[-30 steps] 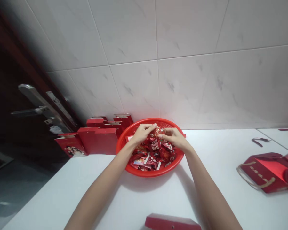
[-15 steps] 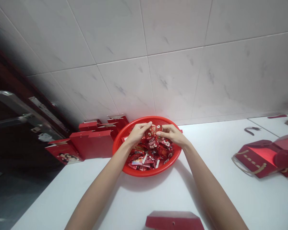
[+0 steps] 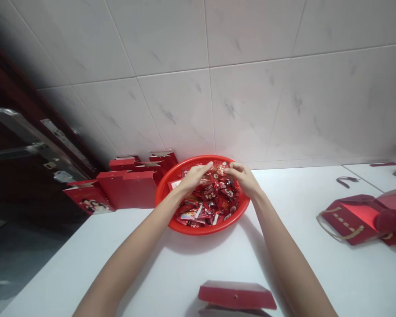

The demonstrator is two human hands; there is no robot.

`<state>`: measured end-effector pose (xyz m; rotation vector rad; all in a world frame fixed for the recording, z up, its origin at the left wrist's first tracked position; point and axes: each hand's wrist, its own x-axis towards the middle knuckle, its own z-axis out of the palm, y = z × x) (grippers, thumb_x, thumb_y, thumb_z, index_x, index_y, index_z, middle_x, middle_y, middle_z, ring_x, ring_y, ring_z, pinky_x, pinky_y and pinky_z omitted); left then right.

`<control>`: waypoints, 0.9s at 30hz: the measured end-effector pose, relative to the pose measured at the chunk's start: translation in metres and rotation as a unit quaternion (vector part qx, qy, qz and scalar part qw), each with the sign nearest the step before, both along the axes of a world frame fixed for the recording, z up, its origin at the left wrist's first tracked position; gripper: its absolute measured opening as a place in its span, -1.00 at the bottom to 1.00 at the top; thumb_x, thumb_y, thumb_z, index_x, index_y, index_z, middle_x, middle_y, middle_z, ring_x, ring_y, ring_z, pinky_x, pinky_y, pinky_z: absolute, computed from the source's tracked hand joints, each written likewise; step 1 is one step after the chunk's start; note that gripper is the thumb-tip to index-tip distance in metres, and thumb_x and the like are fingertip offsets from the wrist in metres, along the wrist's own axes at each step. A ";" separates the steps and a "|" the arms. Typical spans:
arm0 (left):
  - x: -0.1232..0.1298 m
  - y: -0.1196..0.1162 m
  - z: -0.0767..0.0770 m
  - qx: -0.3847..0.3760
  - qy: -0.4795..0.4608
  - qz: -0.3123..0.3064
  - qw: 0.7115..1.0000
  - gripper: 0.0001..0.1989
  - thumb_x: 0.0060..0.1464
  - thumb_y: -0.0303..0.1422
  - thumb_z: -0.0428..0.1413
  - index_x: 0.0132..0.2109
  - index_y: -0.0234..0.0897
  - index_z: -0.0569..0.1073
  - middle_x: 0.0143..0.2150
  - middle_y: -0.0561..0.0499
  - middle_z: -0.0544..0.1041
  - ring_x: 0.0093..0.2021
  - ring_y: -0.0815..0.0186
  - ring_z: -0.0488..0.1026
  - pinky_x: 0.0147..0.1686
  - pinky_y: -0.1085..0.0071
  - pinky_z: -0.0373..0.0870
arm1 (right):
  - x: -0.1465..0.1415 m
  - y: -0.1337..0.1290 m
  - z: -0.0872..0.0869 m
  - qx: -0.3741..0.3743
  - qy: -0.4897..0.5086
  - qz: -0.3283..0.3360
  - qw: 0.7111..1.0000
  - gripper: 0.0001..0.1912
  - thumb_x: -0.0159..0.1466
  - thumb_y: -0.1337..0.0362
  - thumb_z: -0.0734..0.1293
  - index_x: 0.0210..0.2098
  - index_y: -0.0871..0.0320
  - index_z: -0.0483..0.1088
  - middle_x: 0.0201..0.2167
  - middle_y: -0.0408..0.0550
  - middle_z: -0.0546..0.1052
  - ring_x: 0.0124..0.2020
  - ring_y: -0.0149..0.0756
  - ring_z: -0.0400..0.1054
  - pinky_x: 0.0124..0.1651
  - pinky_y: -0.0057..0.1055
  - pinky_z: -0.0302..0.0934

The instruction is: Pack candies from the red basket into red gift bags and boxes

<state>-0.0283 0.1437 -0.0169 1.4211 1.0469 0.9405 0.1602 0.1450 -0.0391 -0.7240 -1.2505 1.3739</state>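
Over a red plastic basket (image 3: 163,215) filled with small wrapped snacks (image 3: 207,202), my two hands are close together. Between them is a shiny red snack packet (image 3: 220,170) with pale printed characters. My right hand (image 3: 244,178) pinches its right side between thumb and fingers. On the other side, my left hand (image 3: 194,178) is closed at the packet's left end; its fingers partly hide that edge. The printed wrappers below are mostly red, with some pink and white among them.
Red paper gift bags (image 3: 128,189) stand left of the basket against the tiled wall (image 3: 178,110). A red box (image 3: 236,296) is at the near edge. More red boxes with cord handles (image 3: 346,222) and a dark strap (image 3: 346,180) lie right. A door handle (image 3: 16,150) is at far left.
The snack packet has shifted slightly to the right and turned, its print now tilted. My right hand has moved a little right with it. The view has shifted slightly.
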 end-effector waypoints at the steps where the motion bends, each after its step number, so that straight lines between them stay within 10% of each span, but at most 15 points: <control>1: 0.001 0.000 -0.003 -0.001 0.030 -0.022 0.999 -0.45 -0.05 0.16 0.22 -0.31 -0.31 0.56 -0.37 -0.03 0.59 -0.34 0.27 0.50 -0.30 0.39 0.40 | 0.000 0.003 -0.001 -0.012 0.031 -0.036 0.999 -0.63 -0.04 0.13 0.52 -0.63 0.10 0.25 -0.55 -0.22 0.41 -0.41 -0.36 0.33 -0.21 -0.35 0.30; 11: 0.008 0.000 -0.040 0.177 0.391 -0.257 0.866 -0.76 -0.02 -0.36 0.30 -0.14 -0.20 0.64 -0.18 -0.05 0.68 -0.19 0.14 0.57 -0.12 0.36 0.37 | 0.000 0.007 -0.001 -0.064 0.080 -0.127 0.987 -0.70 -0.13 0.22 0.41 -0.62 0.08 0.14 -0.61 -0.25 0.30 -0.54 -0.44 0.21 -0.47 -0.46 0.10; 27: -0.008 0.012 -0.014 0.125 0.170 -0.037 0.977 -0.76 -0.08 -0.25 0.24 -0.28 -0.31 0.60 -0.25 -0.06 0.64 -0.20 0.16 0.53 -0.14 0.31 0.40 | -0.002 0.002 0.002 -0.056 0.044 -0.111 0.991 -0.69 -0.07 0.13 0.51 -0.38 0.11 0.45 -0.48 -0.19 0.51 -0.42 -0.34 0.35 -0.31 -0.37 0.25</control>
